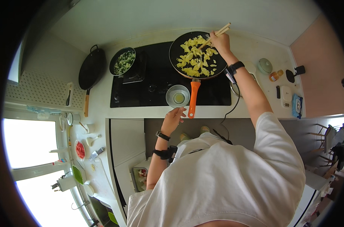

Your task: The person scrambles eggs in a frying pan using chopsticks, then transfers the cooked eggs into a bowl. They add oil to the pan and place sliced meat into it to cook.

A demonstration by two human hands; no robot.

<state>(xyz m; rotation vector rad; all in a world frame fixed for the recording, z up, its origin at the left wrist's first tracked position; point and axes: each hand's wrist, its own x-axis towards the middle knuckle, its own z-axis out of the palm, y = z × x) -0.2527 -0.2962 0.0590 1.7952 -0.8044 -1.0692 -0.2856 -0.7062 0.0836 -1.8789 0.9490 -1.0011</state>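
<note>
My right hand (220, 42) grips a pair of wooden chopsticks (224, 28). Their tips are among pieces of scrambled egg (195, 54) in a black frying pan (176, 46) at the back right of the cooktop. The pan's orange handle (193, 98) points towards me over the counter's front edge. My left hand (174, 117), with fingers loosely bent and nothing visible in them, is just left of the handle's end. Directly above that hand stands a clear bowl (169, 98) with a little yellowish liquid at its bottom.
On the black cooktop (157, 68), a smaller pan of chopped greens (123, 62) sits left. A large dark pan (92, 69) leans in the corner. The left counter holds a dish of red food (80, 149). A lidded green pot (264, 66), bottle (275, 75) and kitchen scale (286, 96) stand right.
</note>
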